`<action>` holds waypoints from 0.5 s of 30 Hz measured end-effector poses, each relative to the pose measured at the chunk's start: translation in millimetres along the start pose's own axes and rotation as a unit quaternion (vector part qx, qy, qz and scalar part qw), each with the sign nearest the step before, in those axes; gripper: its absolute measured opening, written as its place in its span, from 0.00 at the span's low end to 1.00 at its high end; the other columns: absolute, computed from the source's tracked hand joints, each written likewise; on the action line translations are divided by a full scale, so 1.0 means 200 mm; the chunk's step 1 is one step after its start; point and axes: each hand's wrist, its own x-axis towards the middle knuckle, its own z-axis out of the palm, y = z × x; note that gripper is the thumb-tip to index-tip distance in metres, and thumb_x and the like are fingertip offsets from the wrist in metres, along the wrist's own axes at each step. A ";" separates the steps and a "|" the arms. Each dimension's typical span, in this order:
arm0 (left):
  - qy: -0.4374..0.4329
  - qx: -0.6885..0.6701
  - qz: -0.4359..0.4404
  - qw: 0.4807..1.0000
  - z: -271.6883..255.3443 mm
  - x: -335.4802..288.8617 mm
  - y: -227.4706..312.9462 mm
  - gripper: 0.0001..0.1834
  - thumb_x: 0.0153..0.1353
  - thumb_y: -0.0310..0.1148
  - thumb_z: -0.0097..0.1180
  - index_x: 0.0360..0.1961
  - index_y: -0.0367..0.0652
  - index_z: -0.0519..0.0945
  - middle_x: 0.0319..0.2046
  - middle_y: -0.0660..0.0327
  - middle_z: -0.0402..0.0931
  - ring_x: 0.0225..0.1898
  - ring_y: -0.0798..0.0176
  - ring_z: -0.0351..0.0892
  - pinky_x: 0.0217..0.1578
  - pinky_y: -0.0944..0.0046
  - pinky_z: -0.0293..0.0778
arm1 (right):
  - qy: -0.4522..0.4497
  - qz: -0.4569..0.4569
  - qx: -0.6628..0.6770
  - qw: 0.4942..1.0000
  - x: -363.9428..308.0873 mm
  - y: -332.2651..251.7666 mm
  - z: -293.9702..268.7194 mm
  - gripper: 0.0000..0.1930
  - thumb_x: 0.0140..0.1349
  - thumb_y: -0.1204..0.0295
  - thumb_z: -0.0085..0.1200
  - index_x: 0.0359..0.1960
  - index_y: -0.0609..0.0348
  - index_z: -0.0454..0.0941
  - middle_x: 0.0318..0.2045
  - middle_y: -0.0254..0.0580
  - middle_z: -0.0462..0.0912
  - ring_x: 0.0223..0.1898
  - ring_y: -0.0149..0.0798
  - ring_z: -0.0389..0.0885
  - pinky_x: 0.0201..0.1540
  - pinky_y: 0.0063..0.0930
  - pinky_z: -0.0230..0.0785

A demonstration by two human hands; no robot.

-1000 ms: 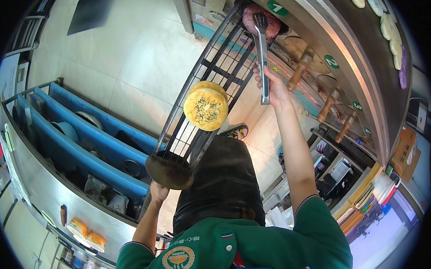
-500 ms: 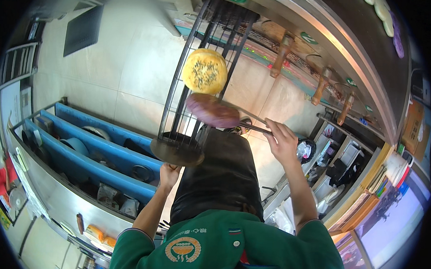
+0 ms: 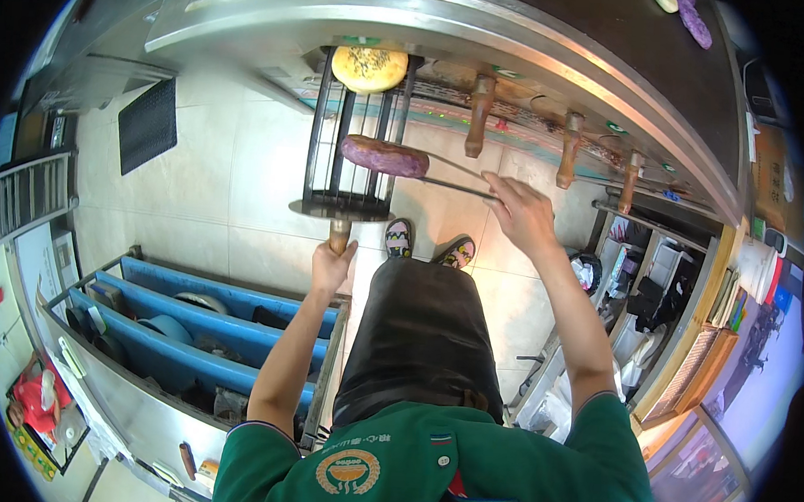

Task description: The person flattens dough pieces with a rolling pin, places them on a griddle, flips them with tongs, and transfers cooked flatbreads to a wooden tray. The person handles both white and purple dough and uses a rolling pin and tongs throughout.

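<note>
Pale floor point(image 3: 259, 194) — rack point(image 3: 338, 161) (far end unseen) partly behind purple bun point(image 3: 385, 158).

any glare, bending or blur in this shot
Head view: the long metal edge bows strongly and the picture's corners go black; head view: warm orange glare streaks that edge's right side; head view: the purple bread in the tongs looks fairly sharp.
</note>
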 end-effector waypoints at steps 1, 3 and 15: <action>0.000 0.000 0.003 1.000 0.01 0.06 0.07 0.18 0.54 0.38 0.62 0.18 0.33 0.74 0.09 0.57 0.69 0.09 0.64 0.70 0.14 0.61 0.66 | 0.012 0.028 0.024 0.999 -0.05 -0.01 -0.02 0.21 0.51 0.74 0.59 0.50 0.55 0.74 0.33 0.39 0.80 0.32 0.40 0.79 0.33 0.30 0.73; 0.004 -0.004 0.018 1.000 0.04 0.19 0.19 0.19 0.55 0.38 0.62 0.17 0.34 0.73 0.08 0.57 0.69 0.08 0.64 0.70 0.12 0.62 0.65 | -0.005 0.141 0.135 0.981 -0.17 -0.03 -0.03 0.21 0.52 0.76 0.59 0.50 0.58 0.74 0.32 0.39 0.80 0.29 0.36 0.77 0.32 0.26 0.71; 0.018 -0.033 -0.005 0.999 0.08 0.83 0.93 0.15 0.52 0.33 0.62 0.18 0.38 0.70 0.10 0.62 0.67 0.07 0.67 0.65 0.07 0.65 0.59 | 0.055 0.414 0.434 0.799 -0.88 -0.16 0.00 0.20 0.57 0.85 0.54 0.53 0.68 0.71 0.33 0.33 0.77 0.31 0.22 0.70 0.35 0.16 0.65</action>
